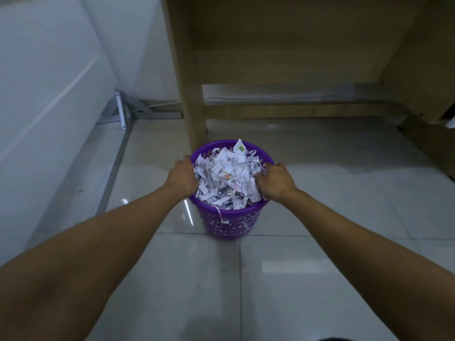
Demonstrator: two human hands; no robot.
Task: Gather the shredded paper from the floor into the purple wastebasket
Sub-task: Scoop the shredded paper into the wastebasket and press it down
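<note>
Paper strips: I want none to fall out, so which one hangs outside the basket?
The long white strip drooping over the near rim of the purple wastebasket; the rest stay heaped inside.

2 bare forearms reach in from the lower corners, with no sleeves, watch, bracelet or rings visible. The left hand (183,177) and right hand (275,182) are ungloved. A dark scrap of clothing shows at the bottom edge.

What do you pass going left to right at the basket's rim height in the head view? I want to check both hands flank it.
White wall panel → left hand → shredded paper in the purple wastebasket → right hand → bare floor tiles.
</note>
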